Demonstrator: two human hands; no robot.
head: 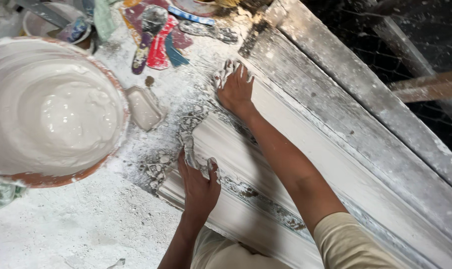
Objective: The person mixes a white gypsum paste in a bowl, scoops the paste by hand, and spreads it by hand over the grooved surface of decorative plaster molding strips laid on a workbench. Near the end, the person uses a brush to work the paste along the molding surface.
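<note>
The long white plaster moulding lies on the dusty bench. Its shape looks mostly made. The left hand and right hand press open and flat on its rough, crumbly end. A bucket of wet plaster sits beside it.

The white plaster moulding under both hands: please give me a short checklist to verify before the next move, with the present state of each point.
1. Left hand rests on the near end of the plaster moulding: ok.
2. Right hand presses on the far edge, fingers coated white: ok.
3. Wet mix remains in the bucket beside the work: ok.
4. Scrapers lie within sight above the hands: ok.
5. Surface near the end is clean: not ok, broken plaster crumbs lie there.
6. Moulding has set hard: cannot tell.
</note>
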